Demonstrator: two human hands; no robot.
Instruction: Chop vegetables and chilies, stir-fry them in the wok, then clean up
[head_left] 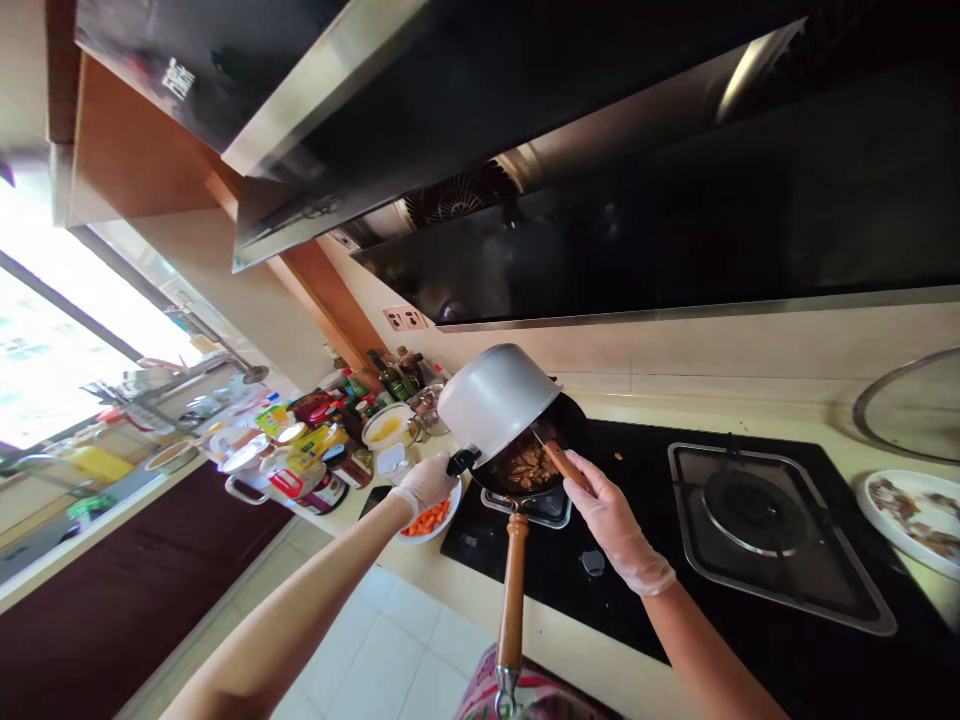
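My left hand (429, 486), in a clear glove, is closed round the black handle of a silver pot (495, 400). That pot is tipped over a dark wok (574, 425) on the left burner. Brown cooked food (523, 466) lies in the wok. My gloved right hand (604, 510) grips the wooden handle of a spatula (559, 458), whose head reaches in at the pot's rim and is partly hidden. The wok's own wooden handle (514, 570) points towards me, with neither hand on it. Below my left hand, a plate of diced carrots (427, 520) sits on the counter.
The right burner (754, 510) is beside the wok. A plate with food scraps (915, 510) and a glass lid (911, 405) are at the far right. Bottles and jars (349, 465) crowd the left counter near a bowl of yellow liquid (386, 428). A range hood (675, 200) hangs overhead.
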